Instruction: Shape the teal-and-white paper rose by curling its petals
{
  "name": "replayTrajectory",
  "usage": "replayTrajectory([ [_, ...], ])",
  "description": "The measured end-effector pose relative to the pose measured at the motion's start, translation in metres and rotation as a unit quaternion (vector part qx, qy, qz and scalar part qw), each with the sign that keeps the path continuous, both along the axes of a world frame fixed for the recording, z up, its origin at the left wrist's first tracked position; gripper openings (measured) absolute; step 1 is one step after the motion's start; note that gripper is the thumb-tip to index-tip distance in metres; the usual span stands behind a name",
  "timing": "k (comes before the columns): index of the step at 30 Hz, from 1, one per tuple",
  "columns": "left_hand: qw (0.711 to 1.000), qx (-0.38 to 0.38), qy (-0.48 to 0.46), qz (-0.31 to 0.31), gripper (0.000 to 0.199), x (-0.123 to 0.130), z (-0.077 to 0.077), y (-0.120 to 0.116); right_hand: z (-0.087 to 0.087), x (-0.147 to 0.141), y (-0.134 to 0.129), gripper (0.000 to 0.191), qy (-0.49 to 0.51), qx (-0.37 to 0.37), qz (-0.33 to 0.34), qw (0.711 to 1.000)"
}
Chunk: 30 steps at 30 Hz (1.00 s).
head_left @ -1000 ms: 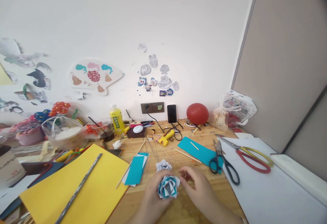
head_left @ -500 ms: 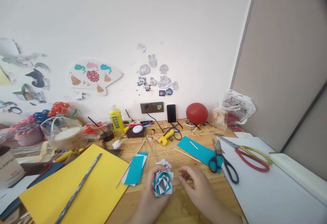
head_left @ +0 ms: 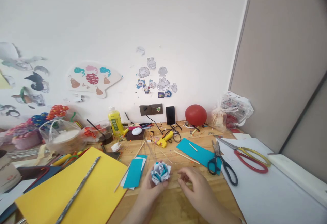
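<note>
A paper flower (head_left: 160,173) with layered blue and white petals rests in my left hand (head_left: 149,187), whose fingers curl round its underside. The bloom faces up toward me, and its base is hidden by the fingers. Just to the right, apart from the flower, my right hand (head_left: 192,184) hovers over the wooden table with bent fingers and a gap between thumb and forefinger, holding nothing. Blue and white paper strips (head_left: 134,173) lie to the left of my left hand. Beyond my right hand is a longer blue paper strip (head_left: 194,150) with a short stick on it.
Black-handled scissors (head_left: 221,166) overlap the blue strip; red-and-yellow-handled scissors (head_left: 251,156) lie on white paper (head_left: 276,193). Yellow paper (head_left: 102,183) covers the left front. A yellow glue gun (head_left: 165,139), phone (head_left: 171,115), red balloon (head_left: 196,115) and drink bottle (head_left: 115,122) line the back.
My left hand has tilted the paper flower, so its bloom now points more upward and sits slightly higher. My right hand stays beside it, almost unmoved. The view has shifted slightly.
</note>
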<state>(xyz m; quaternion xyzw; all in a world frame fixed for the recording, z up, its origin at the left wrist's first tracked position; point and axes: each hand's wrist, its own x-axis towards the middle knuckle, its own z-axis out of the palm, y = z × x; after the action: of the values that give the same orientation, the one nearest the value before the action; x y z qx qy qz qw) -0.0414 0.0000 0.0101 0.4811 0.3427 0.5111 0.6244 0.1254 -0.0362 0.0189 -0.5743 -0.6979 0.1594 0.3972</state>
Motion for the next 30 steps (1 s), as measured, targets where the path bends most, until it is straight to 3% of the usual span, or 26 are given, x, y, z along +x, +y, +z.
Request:
replayTrajectory([
  [4,0.999,-0.028,-0.015,-0.033,0.053,0.0,0.009,-0.004,0.0,-0.001,0.001,0.015,0.031,-0.009,0.016,0.999],
  [9,0.995,-0.063,-0.028,-0.073,0.048,0.005,-0.002,0.001,-0.001,-0.003,0.0,0.015,0.085,0.007,0.073,0.994],
  [12,0.987,-0.091,-0.067,-0.118,0.046,0.007,-0.005,0.0,-0.001,-0.004,0.001,0.011,0.072,0.036,0.074,0.994],
  [18,0.969,-0.109,-0.104,-0.195,0.041,0.003,0.007,-0.012,0.0,0.0,0.003,0.015,0.044,0.079,0.065,0.994],
  [22,0.966,-0.099,-0.087,-0.222,0.026,0.002,0.011,-0.017,0.002,0.001,0.001,0.003,0.034,0.112,0.106,0.987],
  [30,0.959,-0.095,-0.003,-0.267,0.013,0.004,0.008,-0.013,0.004,-0.001,-0.002,0.016,0.015,0.13,0.138,0.982],
])
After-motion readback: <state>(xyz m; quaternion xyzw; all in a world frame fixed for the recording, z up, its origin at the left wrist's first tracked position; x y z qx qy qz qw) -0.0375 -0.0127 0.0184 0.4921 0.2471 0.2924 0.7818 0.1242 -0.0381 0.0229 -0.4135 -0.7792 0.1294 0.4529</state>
